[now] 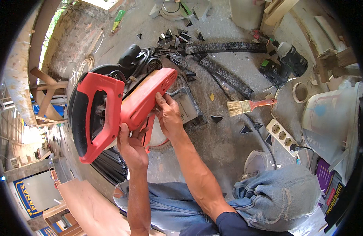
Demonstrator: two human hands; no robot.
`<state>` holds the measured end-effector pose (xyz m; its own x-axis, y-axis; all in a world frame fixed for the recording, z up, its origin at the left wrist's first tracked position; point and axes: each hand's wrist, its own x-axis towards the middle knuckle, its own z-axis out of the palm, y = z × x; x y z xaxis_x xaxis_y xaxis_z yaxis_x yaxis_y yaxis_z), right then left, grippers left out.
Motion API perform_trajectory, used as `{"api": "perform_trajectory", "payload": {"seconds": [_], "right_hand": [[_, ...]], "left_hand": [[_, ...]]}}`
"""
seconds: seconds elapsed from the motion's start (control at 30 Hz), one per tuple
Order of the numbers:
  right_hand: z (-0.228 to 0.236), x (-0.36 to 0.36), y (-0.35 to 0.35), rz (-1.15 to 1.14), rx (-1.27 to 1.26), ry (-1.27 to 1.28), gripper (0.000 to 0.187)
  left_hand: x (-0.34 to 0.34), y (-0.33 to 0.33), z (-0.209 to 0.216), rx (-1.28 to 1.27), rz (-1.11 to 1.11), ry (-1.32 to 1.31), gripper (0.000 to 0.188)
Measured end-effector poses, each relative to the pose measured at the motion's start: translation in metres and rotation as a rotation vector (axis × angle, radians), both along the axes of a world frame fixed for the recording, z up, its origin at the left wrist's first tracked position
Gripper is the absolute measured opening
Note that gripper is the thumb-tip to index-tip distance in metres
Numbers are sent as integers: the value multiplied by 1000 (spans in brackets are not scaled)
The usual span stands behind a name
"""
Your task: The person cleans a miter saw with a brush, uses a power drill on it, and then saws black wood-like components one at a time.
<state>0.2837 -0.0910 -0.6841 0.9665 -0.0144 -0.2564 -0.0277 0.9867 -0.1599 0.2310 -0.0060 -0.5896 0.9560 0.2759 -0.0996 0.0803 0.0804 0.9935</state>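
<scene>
A red and black power saw, seemingly a chop saw, stands in front of me at left. Its large D-shaped handle is toward me, with a black grip on the outer side. Beside the handle lies a long red cover with slots at its far end. My right hand grips this cover at its right side, thumb on top and fingers underneath. At the cover's near end, my left hand holds it between thumb and fingers. Whether the cover is loose from the saw, I cannot tell. The undersides of my fingers are partly hidden.
A paintbrush, black cut strips and several dark offcuts lie on the floor. To the right are a cordless drill, a tape roll, a white power strip and a white bucket. A plywood sheet leans lower left.
</scene>
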Motion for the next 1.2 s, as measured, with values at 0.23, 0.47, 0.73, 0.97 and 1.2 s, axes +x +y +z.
{"api": "perform_trajectory", "payload": {"seconds": [0.23, 0.47, 0.73, 0.97, 1.2], "right_hand": [[-7, -3, 1, 3, 55, -63, 30], [-5, 2, -2, -14, 56, -68, 30], [-4, 2, -17, 63, 0, -46, 30], [-2, 5, -24, 95, -159, 34, 30], [-9, 0, -36, 70, 204, 121, 30]], "left_hand": [[-4, -7, 4, 80, 7, -25, 49], [-7, -15, 8, 95, -16, -40, 54], [-12, -17, 7, 120, -6, -54, 57], [-11, -13, 8, 51, -22, -49, 54], [-5, -4, 12, -100, 10, 41, 54]]}}
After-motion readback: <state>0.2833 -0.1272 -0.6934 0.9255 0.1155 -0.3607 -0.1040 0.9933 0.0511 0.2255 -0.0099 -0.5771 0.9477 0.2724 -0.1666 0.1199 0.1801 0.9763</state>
